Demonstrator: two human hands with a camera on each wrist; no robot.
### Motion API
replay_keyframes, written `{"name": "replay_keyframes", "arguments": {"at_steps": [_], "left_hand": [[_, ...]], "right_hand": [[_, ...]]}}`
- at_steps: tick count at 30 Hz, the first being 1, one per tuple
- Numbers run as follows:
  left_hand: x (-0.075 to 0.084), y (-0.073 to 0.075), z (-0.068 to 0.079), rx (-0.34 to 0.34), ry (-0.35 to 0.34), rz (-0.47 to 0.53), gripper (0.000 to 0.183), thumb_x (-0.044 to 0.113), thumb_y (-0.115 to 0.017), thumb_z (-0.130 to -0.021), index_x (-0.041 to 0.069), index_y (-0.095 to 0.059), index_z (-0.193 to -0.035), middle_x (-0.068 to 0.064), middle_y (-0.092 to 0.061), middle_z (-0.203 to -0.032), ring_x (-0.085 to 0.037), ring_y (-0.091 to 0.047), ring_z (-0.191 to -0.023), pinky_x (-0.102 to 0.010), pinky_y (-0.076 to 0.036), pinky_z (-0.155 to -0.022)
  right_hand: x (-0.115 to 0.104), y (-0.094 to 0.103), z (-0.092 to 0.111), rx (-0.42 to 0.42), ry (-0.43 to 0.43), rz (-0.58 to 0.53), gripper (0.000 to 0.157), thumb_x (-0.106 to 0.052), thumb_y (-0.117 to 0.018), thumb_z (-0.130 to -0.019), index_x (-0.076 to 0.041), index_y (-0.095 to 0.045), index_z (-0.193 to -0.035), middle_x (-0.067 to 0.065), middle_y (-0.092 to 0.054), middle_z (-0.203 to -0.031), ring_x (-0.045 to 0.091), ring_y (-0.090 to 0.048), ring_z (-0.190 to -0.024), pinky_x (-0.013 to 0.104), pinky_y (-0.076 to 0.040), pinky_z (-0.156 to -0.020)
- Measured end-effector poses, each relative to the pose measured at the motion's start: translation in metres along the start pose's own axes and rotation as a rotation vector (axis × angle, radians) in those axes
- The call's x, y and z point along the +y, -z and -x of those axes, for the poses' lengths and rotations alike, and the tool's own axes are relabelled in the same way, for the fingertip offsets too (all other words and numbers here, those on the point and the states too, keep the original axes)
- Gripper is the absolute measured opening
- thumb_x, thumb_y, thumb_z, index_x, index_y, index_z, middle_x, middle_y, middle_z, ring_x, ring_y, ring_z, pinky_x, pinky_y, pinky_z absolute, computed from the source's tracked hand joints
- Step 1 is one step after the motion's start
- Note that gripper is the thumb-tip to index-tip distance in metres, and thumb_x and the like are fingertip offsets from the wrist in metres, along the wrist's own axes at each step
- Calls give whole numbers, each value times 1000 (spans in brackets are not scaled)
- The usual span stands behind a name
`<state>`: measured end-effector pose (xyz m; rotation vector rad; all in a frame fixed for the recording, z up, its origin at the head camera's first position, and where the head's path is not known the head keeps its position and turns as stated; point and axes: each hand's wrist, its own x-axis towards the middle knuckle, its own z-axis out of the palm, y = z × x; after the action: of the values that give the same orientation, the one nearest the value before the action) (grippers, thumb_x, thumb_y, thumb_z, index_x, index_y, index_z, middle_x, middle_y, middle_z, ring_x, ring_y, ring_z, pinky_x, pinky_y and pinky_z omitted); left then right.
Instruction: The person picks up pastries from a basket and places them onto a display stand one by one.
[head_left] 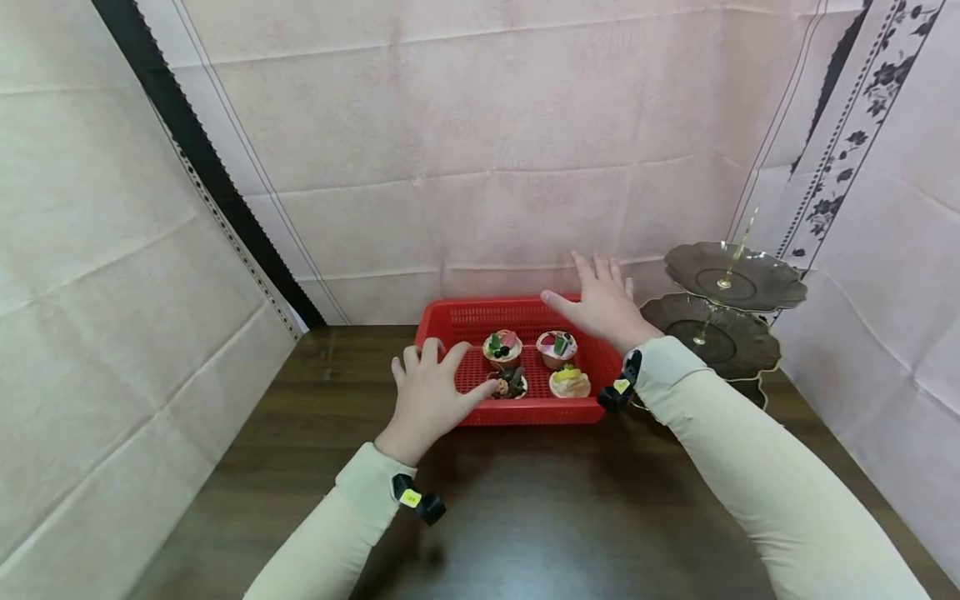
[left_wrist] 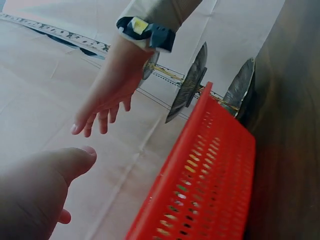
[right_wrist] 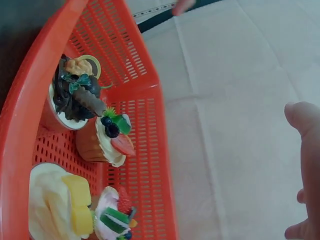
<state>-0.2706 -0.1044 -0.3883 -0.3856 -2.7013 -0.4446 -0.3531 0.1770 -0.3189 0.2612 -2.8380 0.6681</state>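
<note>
A red plastic basket (head_left: pixel 487 413) stands on the table with several cupcakes inside. A dark chocolate-topped cupcake (right_wrist: pixel 75 95) is at the near left, beside one with a strawberry slice and blueberries (right_wrist: pixel 107 137). A cream cupcake with yellow fruit (head_left: pixel 570 382) sits near right, and a pink-cream one (head_left: pixel 557 346) behind it. My left hand (head_left: pixel 429 400) hovers over the basket's left side, fingers spread, holding nothing. Above the basket's right side my right hand (head_left: pixel 602 307) reaches out, fingers extended and nothing held; in the left wrist view it (left_wrist: pixel 112 82) is raised above the rim.
A tiered stand with dark scalloped plates (head_left: pixel 731 279) and a gold rod stands right of the basket, close to my right forearm. The brown wooden table (head_left: pixel 540 517) stretches toward me. Pale cloth walls (head_left: pixel 480 150) enclose the back and both sides.
</note>
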Motion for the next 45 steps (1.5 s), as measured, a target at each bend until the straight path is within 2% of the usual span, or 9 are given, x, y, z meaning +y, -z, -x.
{"name": "replay_keyframes", "arguments": {"at_steps": [6,11,15,20,26,31,38,42,45], "left_hand": [[0,-15,11,-14,11,12,76,72,-67,-79,25,-59,-138,-12,-49,-127,-36,-37,-120,-78,-23,-102],[-1,-22,18,-5,14,18,74,71,-71,-77,22,-63,-132,-13,-51,-125,-35,-38,-119,-79,-19,-104],[-1,-31,21,15,7,26,71,69,-73,-77,19,-66,-126,-12,-52,-121,-35,-40,-116,-76,-22,-105],[-5,-39,25,40,12,33,66,65,-76,-76,17,-69,-120,-10,-52,-116,-35,-41,-115,-72,-24,-105],[-7,-42,27,60,21,2,59,62,-77,-77,17,-70,-114,-10,-53,-114,-36,-43,-112,-73,-25,-105],[-9,-48,28,76,13,-38,59,65,-75,-78,16,-71,-110,-12,-54,-110,-37,-45,-109,-72,-23,-105],[-11,-54,30,108,28,-5,59,63,-77,-77,15,-71,-110,-12,-54,-103,-33,-46,-107,-69,-21,-107],[-12,-55,31,131,23,8,57,63,-79,-75,15,-71,-105,-10,-53,-97,-30,-47,-101,-66,-23,-105],[-12,-56,30,148,14,6,56,63,-79,-75,15,-70,-102,-10,-52,-95,-28,-47,-98,-63,-25,-103]], "right_hand": [[7,-14,-9,56,8,-88,101,-71,-55,-90,-11,-15,-162,22,-22,-162,41,-10,-152,62,-11,-120],[11,-25,-15,79,-9,-222,102,-67,-61,-89,-15,-13,-162,19,-17,-165,39,-13,-152,61,-21,-118],[15,-34,-19,84,-40,-325,103,-65,-64,-89,-20,-8,-163,17,-13,-167,40,-17,-152,61,-22,-118],[18,-48,-23,64,-81,-399,104,-62,-66,-89,-18,-7,-163,17,-16,-167,40,-19,-151,61,-21,-118],[23,-60,-27,59,-126,-481,100,-55,-68,-91,-16,-9,-163,14,-17,-167,36,-19,-152,58,-20,-119],[29,-69,-29,41,-180,-517,98,-49,-68,-93,-14,-8,-163,16,-19,-166,37,-21,-151,58,-20,-120],[41,-82,-28,13,-242,-578,100,-49,-67,-93,-11,-5,-162,21,-19,-165,39,-22,-150,57,-20,-120],[47,-92,-29,-27,-305,-559,102,-49,-71,-90,-12,-8,-162,20,-28,-160,38,-32,-145,55,-27,-118],[50,-97,-30,-53,-304,-565,99,-44,-76,-88,-11,-16,-160,19,-38,-154,37,-41,-138,54,-33,-115]]}}
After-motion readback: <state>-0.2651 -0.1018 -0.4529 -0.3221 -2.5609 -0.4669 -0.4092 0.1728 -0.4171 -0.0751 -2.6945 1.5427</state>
